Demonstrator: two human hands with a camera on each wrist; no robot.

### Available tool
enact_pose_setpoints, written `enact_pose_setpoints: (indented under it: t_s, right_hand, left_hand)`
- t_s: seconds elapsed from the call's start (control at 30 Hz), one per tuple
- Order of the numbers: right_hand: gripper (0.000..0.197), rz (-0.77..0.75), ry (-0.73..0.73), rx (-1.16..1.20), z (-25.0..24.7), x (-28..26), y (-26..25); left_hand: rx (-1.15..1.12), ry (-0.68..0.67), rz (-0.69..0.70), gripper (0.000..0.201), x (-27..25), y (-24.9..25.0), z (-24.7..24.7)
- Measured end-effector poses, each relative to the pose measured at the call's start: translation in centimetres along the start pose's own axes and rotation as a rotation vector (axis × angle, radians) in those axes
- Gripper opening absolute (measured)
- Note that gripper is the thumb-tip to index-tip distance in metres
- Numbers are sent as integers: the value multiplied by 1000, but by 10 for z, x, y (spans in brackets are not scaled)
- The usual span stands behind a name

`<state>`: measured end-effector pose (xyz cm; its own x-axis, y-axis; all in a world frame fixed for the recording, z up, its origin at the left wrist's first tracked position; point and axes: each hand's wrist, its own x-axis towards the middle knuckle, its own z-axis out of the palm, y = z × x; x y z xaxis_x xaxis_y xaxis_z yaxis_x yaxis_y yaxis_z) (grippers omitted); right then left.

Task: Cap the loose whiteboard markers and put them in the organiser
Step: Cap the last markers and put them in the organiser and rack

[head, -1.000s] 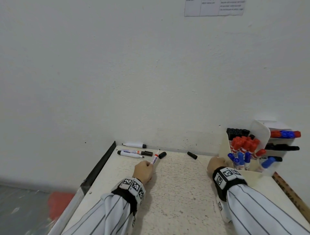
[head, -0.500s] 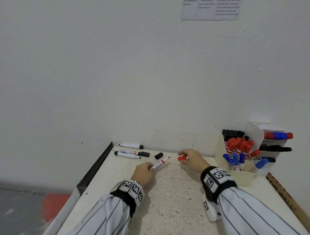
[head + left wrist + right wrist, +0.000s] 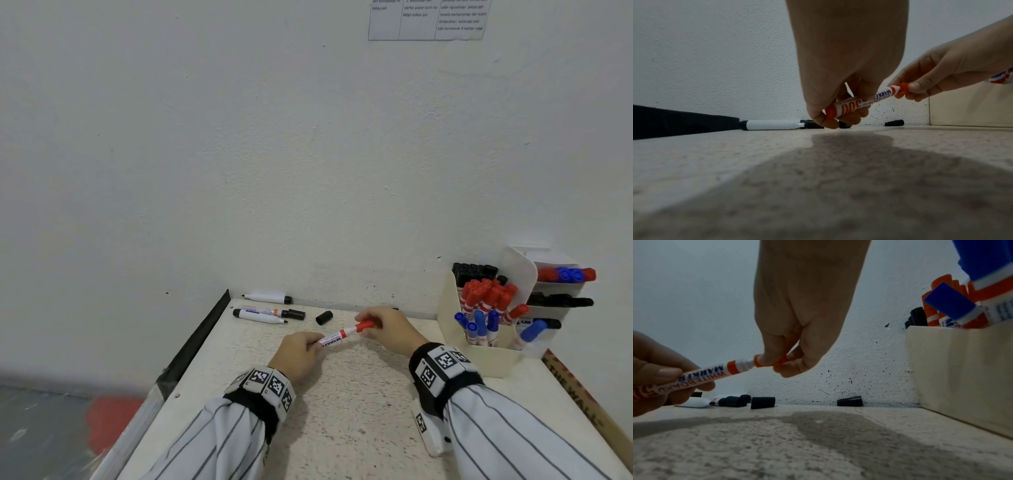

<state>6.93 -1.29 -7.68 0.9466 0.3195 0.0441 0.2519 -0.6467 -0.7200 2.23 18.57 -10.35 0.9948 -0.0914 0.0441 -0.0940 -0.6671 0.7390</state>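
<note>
- The red marker (image 3: 715,371) reads "WHITEBOARD MARKER"; its rear end shows what looks like "500".
- The left hand (image 3: 298,356) grasps the barrel above the table (image 3: 342,428), at about 6 o'clock from the loose black cap (image 3: 324,317).
- The right hand (image 3: 390,330) pinches the red cap (image 3: 770,361) onto the tip; its fingers hide most of it.
- The organiser (image 3: 479,359) stands at 3 o'clock.
- The wall notice (image 3: 426,19) is cut off and unreadable.
</note>
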Motion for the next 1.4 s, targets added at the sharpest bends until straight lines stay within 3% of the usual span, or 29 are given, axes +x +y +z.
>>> enact_pose_setpoints:
  t_s: [0.17, 0.3, 0.6, 0.73, 0.83, 1.13, 1.3, 1.4]
  right_hand:
    - [6, 12, -26, 70, 4, -4, -7]
    - [48, 137, -22, -45, 6, -6, -14]
    - [49, 204, 60, 3, 4, -11, -20]
    - [41, 203, 106, 92, 2, -10, -26]
    - [39, 214, 123, 133, 2, -9, -30]
    - [38, 6, 188, 266, 1, -15, -35]
    - [37, -59, 193, 218, -5, -13, -30]
    - [32, -83, 220, 212, -18, -14, -27]
  left_hand:
    - [-56, -13, -2, 25, -1, 1, 1]
    - [-128, 4, 22, 25, -3, 5, 3]
    - [-34, 226, 117, 20, -2, 8, -6]
    - [132, 170, 180, 22, -3, 20, -11]
    - [161, 95, 145, 29, -3, 28, -15]
    - [-477, -366, -271, 43, -8, 41, -25]
    - [-408, -308, -240, 43, 0, 43, -22]
    - [-252, -266, -220, 52, 11, 32, -25]
